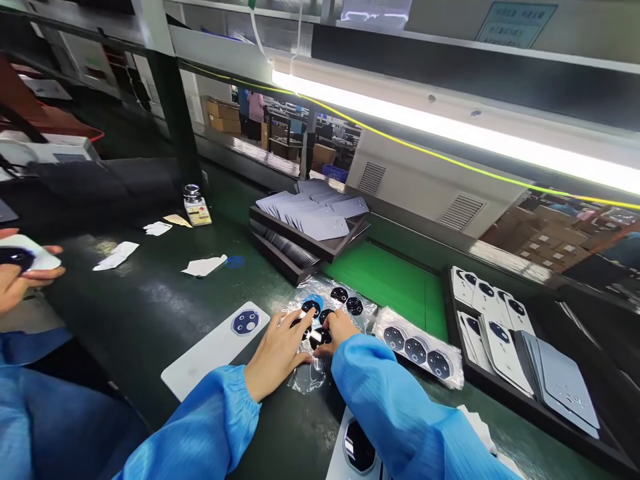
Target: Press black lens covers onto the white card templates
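Several round black phone camera lens covers [355, 306] lie on a clear plastic sheet [306, 381] in front of me. My left hand [281, 352] rests over the sheet's left side, its fingers stretched out and apart, touching the covers there. From the right, my right hand [342, 331] has thumb and forefinger closed on the edge of one black lens cover [319, 338]. Beside my left hand lies a white phone back panel [213, 353] with a dark round camera piece. Another white back panel [353, 445] is partly hidden under my right sleeve.
A wrapped pack of lens covers [417, 353] sits right of the sheet. Behind stand stacked black trays [300, 250] of grey panels; at right, a black tray [545, 427] holds panels. A small bottle [197, 205] stands far left. Another person's hand [15, 283] holds a panel.
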The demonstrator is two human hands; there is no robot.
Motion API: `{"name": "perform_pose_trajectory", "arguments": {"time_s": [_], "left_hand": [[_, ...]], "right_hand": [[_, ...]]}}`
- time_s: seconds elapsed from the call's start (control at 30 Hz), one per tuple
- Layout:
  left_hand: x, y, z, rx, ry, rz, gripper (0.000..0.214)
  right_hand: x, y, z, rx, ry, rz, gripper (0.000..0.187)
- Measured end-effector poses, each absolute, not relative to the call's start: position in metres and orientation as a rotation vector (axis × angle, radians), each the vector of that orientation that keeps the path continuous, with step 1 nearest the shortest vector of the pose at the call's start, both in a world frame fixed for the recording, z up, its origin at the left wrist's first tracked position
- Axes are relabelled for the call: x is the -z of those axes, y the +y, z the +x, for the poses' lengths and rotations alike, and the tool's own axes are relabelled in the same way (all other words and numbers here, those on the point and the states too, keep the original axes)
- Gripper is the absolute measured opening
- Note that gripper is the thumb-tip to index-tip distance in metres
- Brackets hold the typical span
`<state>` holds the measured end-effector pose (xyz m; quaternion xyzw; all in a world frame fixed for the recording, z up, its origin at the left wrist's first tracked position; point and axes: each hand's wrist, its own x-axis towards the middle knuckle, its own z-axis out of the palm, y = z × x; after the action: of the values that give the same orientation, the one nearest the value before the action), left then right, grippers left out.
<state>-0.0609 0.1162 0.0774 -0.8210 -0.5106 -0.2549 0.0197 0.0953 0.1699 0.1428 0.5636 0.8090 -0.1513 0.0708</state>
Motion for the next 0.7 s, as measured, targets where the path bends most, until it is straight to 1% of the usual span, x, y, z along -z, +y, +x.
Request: {"name": "perform_pose_trajectory", "arguments": {"time_s": [0.13,0.3,0.43,0.57,0.7], "left_hand": [[-0.080,0.114,-0.061,0.737,-1.629,-2.519,0.083],[-0.082,0.114,-0.060,0.694,-1.641,-2.494,0.080],[-0.079,0.115,-0.060,0.697,-1.639,-2.485,0.076],[-0.075,0.116,-0.063,0.706,-1.600,-2.485,0.068],[-0.071,0.115,-0.068,0.736,-1.525,-2.487,0.049]], "right_hand": [[-0.152,0.172,0.085,0.448,2.326,1.695,0.034],[-0.159,0.157,0.080,0.415,2.318,1.651,0.046],[-0.161,0.148,0.079,0.364,2.372,1.584,0.041],[-0.164,0.146,0.078,0.373,2.425,1.523,0.045],[-0.188,0.134,0.095,0.375,2.498,1.492,0.043]]}}
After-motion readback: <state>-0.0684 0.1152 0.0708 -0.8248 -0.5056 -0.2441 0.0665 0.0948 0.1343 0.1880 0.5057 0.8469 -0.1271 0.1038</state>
